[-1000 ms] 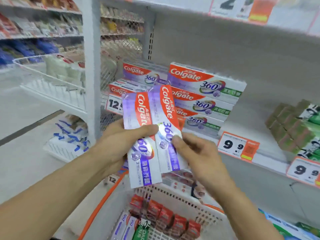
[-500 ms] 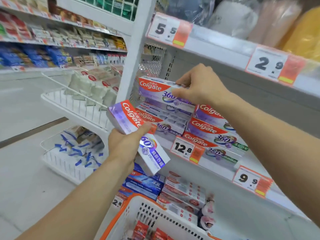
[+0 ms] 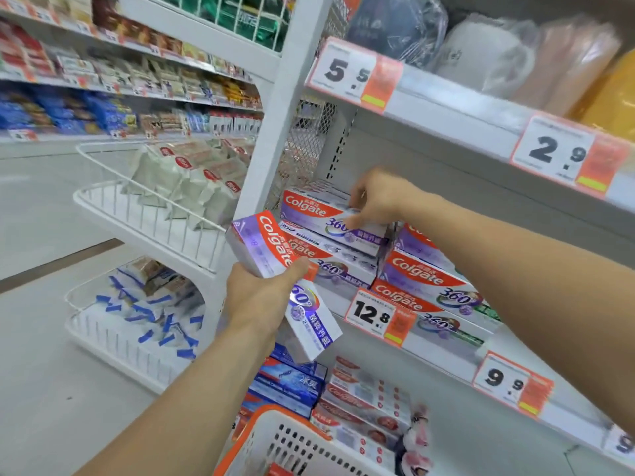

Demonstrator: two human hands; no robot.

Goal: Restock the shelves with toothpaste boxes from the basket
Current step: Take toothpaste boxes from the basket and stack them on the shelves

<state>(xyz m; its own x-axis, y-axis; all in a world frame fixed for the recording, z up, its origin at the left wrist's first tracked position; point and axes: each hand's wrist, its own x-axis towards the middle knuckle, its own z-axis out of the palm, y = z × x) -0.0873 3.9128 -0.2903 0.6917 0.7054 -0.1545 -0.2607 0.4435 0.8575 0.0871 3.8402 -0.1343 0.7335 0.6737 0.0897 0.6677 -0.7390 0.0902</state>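
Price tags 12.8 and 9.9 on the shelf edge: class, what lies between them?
In the head view, bare white shelf edge runs between the 12.8 tag and the 9.9 tag; Colgate boxes sit just behind it.

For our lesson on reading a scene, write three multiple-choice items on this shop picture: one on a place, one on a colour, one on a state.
1. Where does the box under the right hand lie?
A. in the basket
B. on top of the stack above the 12.8 price tag
C. on the floor

2. What colour is the basket rim?
A. orange
B. green
C. black

3. What is the left hand doing?
A. hanging empty
B. pressing a price tag
C. gripping a Colgate box

Key: 1 B, the top box crowns that stack above the 12.8 price tag. 2 A, the rim shows orange. 3 C, fingers wrap the held Colgate box.
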